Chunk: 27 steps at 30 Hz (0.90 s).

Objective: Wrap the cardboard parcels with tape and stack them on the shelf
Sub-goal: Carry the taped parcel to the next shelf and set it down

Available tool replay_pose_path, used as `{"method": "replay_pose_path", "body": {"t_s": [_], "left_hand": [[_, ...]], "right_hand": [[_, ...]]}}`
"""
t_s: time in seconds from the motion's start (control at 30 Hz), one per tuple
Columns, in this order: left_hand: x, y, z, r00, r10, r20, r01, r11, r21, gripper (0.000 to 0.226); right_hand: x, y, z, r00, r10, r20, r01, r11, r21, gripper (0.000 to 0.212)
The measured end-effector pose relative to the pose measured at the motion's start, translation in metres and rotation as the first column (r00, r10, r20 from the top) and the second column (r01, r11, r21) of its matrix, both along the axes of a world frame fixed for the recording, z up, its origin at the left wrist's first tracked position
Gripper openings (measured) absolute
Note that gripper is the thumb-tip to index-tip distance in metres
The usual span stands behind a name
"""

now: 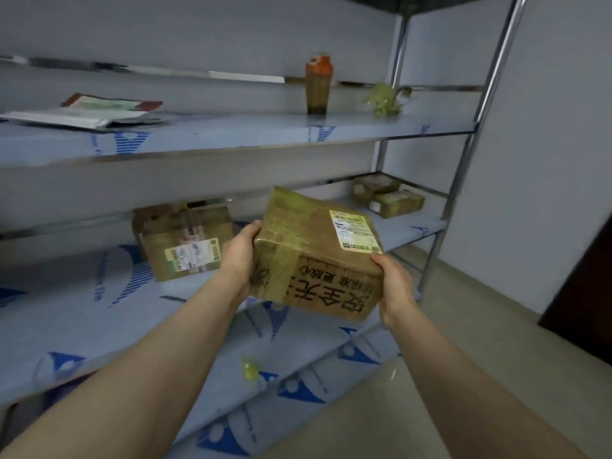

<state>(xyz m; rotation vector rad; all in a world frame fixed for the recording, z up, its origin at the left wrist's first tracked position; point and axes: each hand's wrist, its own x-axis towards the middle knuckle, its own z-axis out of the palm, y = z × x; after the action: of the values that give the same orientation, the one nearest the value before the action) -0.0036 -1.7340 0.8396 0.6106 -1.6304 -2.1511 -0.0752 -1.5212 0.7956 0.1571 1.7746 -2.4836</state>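
Since you're carrying the parcel [314,260] with 1 hand on each side, left hand [240,256] wrapped round its left edge and right hand [394,286] cupping the near right corner, it hangs tilted in the air just above the middle shelf [82,313], not resting on it yet. That 2-sided squeeze makes sense to me: the glossy tape [291,213] over brown cardboard looks slick, so a 1-handed grab would probably slip. The white label [356,231] faces up, with big black print on the near face. The shelf is steel under blue-printed protective film [275,314], so boxes should slide easily. 1 taped box [185,243] sits far left on that level and 2 smaller boxes [387,195] huddle far right, so the gap between looks like your landing spot. Up top there's an orange-capped bottle [318,84] and some flat papers [89,112].
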Motion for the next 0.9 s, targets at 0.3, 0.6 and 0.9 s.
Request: {"method": "replay_pose_path", "body": {"t_s": [0.3, 0.6, 0.9], "left_hand": [[-0.101, 0.103, -0.004, 0.977, -0.206, 0.055, 0.209, 0.975, -0.073, 0.051], [-0.231, 0.123, -0.011, 0.982, -0.172, 0.082, 0.179, 0.98, -0.085, 0.026], [-0.364, 0.071, -0.006, 0.996, 0.014, 0.091, -0.005, 0.995, -0.1, 0.027]], "right_hand": [[-0.054, 0.104, -0.01, 0.976, -0.204, 0.081, 0.2, 0.978, 0.056, 0.035], [-0.167, 0.123, -0.004, 0.98, -0.198, 0.005, 0.196, 0.974, 0.116, 0.026], [-0.334, 0.071, 0.013, 1.0, -0.019, 0.016, 0.014, 0.966, 0.258, 0.013]]}}
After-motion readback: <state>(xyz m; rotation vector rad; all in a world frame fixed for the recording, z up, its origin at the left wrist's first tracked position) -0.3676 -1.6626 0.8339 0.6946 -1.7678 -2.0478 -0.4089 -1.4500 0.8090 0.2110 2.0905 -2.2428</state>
